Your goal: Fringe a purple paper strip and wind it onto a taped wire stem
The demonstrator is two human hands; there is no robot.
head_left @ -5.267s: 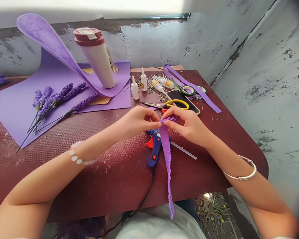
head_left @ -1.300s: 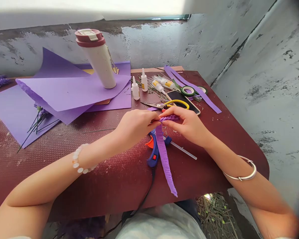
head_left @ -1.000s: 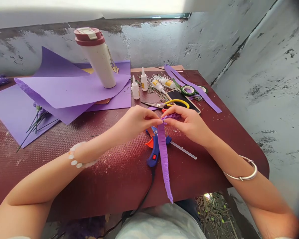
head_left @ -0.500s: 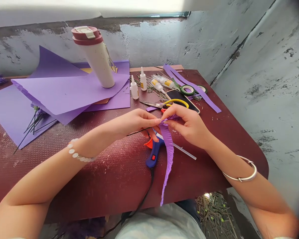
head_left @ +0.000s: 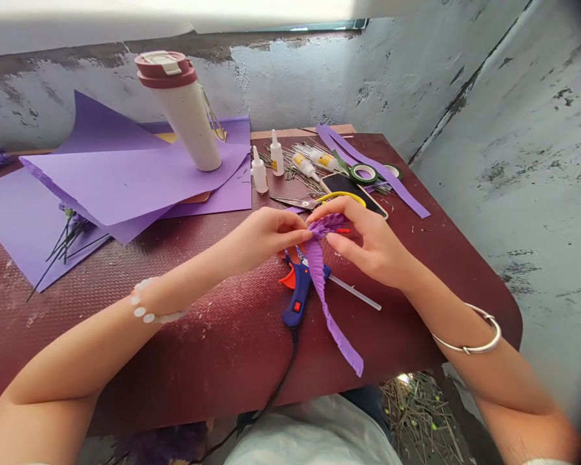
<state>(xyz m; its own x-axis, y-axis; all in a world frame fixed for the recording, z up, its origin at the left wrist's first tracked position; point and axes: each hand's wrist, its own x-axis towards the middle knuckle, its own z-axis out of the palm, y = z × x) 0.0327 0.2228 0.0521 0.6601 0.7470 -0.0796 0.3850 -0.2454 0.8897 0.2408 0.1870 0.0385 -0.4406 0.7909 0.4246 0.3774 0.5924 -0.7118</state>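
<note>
My left hand (head_left: 283,234) pinches a fringed purple paper strip (head_left: 316,261) at its gathered top, thumb against fingers. My right hand (head_left: 363,239) curves around the ruffled part from the other side, its index fingertip and thumb on either side of the paper. The strip's loose end hangs down toward the front edge of the table, slanting right. Beneath it lies a blue glue gun (head_left: 297,294) with an orange trigger and a clear glue stick (head_left: 356,292) poking out behind. The paper partly covers the gun's body.
Behind the hands lie yellow-handled scissors (head_left: 341,196), a phone (head_left: 356,194), green tape rolls (head_left: 363,173), small glue bottles (head_left: 276,155) and purple strips (head_left: 401,181). A tumbler (head_left: 188,123) stands on purple sheets (head_left: 126,174) at left, near dark stems (head_left: 68,236). The gun's cord (head_left: 281,384) runs off the front edge.
The strip's loose end has swung to the right. My right thumb and index finger have spread wider around the ruffled part. A dark thin stem by my left hand no longer shows.
</note>
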